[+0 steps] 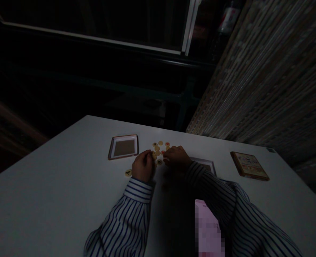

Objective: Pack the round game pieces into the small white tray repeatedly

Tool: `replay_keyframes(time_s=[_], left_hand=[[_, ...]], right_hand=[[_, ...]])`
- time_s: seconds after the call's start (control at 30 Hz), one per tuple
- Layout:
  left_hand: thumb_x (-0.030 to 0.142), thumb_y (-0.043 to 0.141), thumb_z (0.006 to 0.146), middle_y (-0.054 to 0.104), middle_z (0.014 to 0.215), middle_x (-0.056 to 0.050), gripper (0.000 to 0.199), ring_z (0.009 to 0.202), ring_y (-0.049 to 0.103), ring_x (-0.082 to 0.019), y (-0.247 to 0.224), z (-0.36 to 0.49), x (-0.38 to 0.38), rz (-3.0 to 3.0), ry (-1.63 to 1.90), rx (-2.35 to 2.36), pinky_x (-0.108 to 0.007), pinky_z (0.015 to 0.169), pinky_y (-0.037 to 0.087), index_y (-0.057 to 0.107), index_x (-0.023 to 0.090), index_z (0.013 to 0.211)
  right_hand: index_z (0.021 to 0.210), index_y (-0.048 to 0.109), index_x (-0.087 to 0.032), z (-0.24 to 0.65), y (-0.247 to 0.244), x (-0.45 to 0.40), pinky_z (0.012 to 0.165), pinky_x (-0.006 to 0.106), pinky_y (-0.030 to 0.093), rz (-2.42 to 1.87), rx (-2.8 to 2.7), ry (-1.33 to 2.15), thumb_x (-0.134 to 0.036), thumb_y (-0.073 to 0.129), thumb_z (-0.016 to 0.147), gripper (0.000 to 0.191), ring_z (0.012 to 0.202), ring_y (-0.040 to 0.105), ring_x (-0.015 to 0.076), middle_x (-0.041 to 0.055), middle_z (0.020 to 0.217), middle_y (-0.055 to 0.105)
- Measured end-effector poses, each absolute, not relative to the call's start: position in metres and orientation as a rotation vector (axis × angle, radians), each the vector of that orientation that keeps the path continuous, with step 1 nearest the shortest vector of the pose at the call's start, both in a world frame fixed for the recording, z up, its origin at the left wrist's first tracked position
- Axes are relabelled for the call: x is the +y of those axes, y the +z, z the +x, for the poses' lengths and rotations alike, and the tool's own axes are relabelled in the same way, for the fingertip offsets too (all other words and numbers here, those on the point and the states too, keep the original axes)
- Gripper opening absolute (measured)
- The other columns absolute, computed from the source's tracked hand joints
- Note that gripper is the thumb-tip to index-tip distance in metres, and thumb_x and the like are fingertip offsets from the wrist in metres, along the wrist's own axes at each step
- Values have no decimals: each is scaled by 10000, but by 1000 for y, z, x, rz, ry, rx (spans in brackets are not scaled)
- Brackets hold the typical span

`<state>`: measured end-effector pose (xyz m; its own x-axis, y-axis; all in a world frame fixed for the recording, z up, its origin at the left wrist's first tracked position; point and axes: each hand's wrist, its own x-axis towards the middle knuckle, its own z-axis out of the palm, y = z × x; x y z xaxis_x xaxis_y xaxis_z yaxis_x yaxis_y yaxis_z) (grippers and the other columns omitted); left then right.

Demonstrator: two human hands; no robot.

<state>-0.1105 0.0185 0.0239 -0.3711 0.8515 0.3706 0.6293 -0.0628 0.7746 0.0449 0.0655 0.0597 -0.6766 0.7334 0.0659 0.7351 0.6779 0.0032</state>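
Observation:
Several round wooden Chinese chess pieces point(159, 162) with black or red characters lie in a loose cluster on the white table point(74, 200). At the cluster's left edge my left hand point(142, 167) is curled, its thumb and fingers closed on a Chinese chess piece point(154, 155). My right hand point(177, 157) reaches in from the right with its fingers bent together, palm down. Its fingertips meet a red-marked piece point(162, 152); what they hold, if anything, is hidden. One black-marked piece point(128, 173) lies apart, left of my left wrist.
A shallow open box tray point(110, 148) stands at the back left. Another tray point(213, 167) is partly covered by my right forearm. A printed box point(250, 166) lies at the right. A pink, pixelated object point(208, 228) is near the front. A bead curtain point(254, 71) hangs behind.

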Motion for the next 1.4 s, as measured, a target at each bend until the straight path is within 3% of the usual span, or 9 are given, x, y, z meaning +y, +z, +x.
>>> replay_keyframes(time_s=[0.33,0.7,0.87,1.4], left_hand=[[242,407,783,655,916,-94,275,868,596,-205,25,-106,17,1768,1387,1962,-338,767,475,608,130,933],[221,404,790,657,892,-90,262,840,595,-200,23,-105,17,1890,1406,1948,-337,763,474,609,125,924],[224,409,788,658,884,-88,255,829,596,-198,24,-105,17,1894,1412,1962,-336,759,474,610,130,915],[215,397,789,652,888,-91,254,824,593,-200,25,-104,17,1931,1380,1948,-342,762,473,602,132,916]], right_hand=[[1036,552,-213,43,58,65,725,346,285,-1358,-2796,-88,-331,418,803,294,934,486,220,71,991,595],[922,584,-189,43,56,65,714,337,267,-1284,-2875,-164,-280,361,841,254,925,472,206,85,940,602],[967,567,-186,43,53,65,706,336,265,-1284,-2841,-187,-277,340,852,270,927,472,207,87,965,599],[955,576,-197,43,54,67,731,328,304,-1283,-2856,-68,-277,417,804,233,929,490,212,88,935,616]])
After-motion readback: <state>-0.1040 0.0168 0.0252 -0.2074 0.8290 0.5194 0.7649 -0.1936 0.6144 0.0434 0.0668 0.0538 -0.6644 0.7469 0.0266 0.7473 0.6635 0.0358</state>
